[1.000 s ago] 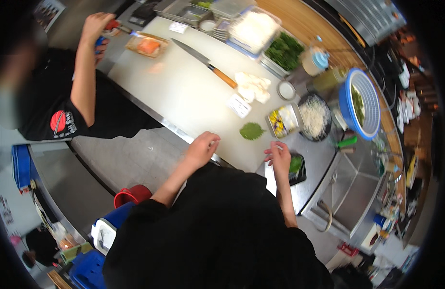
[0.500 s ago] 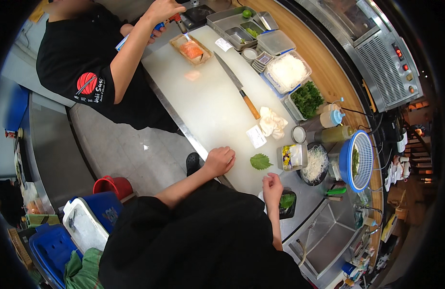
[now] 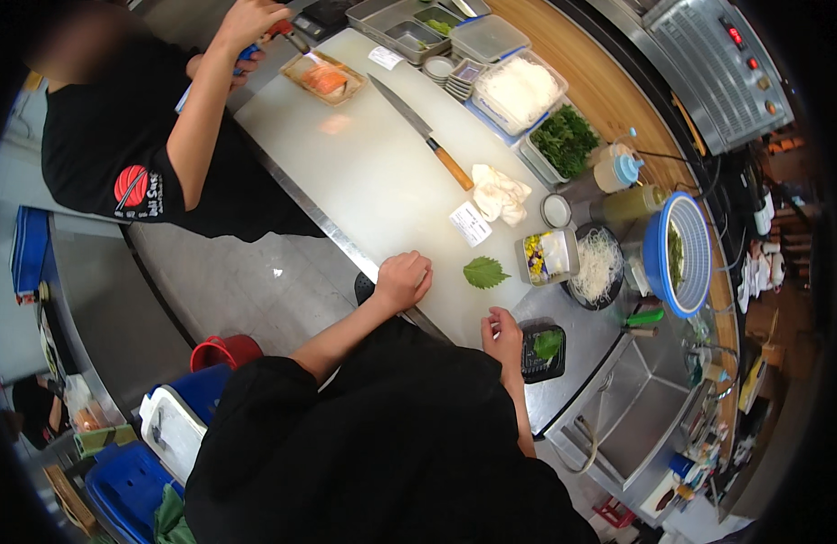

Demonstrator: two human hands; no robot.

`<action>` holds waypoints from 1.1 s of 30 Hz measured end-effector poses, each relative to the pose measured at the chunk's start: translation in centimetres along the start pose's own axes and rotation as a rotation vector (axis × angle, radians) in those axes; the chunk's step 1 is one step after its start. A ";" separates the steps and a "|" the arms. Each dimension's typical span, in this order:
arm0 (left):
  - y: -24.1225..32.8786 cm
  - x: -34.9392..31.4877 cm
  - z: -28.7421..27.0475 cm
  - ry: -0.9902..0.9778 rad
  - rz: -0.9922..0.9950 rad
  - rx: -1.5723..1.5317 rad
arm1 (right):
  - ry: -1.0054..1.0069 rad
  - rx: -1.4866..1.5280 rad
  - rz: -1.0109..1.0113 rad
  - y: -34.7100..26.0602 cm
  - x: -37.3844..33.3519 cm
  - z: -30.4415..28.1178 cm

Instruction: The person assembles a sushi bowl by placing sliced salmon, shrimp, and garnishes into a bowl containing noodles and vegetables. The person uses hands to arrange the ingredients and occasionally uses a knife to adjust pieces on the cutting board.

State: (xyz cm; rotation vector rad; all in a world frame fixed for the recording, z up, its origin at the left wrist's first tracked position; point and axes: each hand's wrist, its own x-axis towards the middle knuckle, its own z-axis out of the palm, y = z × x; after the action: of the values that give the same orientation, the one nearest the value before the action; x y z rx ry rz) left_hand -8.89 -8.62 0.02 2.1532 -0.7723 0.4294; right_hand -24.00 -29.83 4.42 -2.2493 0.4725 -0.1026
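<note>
My left hand (image 3: 403, 281) rests at the near edge of the white cutting board (image 3: 319, 172), its fingers curled in with nothing seen in them. To its right a green serrated leaf (image 3: 485, 272), like a shiso leaf, lies flat on the board, touched by neither hand. My right hand (image 3: 503, 337) hovers at the board's near right corner, fingers loosely bent and apart, holding nothing I can see. Just beside it sits a black plastic tray (image 3: 542, 370) with another green leaf (image 3: 547, 344) in it.
Across the board a co-worker points a blowtorch (image 3: 291, 38) at salmon (image 3: 324, 80) in a shallow tray. A knife (image 3: 423, 131), a crumpled cloth (image 3: 500, 193) and a flower container (image 3: 547, 257) lie ahead. A sink (image 3: 631, 408) is at right.
The whole view has shifted a little. My right hand has moved slightly back, and more of the black tray shows. The co-worker's torch now glows over the salmon. The leaf stays on the board.
</note>
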 end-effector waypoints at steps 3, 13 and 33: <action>0.1 -0.1 0.2 -0.031 -0.012 0.038 | 0.022 0.018 -0.016 0.0 -0.5 -1.7; 0.0 -0.2 0.3 -0.056 -0.025 0.062 | 0.708 -0.159 0.294 9.1 -7.1 -10.5; -1.0 -0.4 -0.8 -0.115 0.104 -0.076 | -0.232 -0.017 0.012 -2.4 -2.9 4.0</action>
State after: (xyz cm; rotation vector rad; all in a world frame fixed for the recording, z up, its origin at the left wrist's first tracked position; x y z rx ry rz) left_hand -8.53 -7.37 -0.29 2.0870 -0.9536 0.3260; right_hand -25.06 -24.46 3.78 -2.2399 0.3626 0.1671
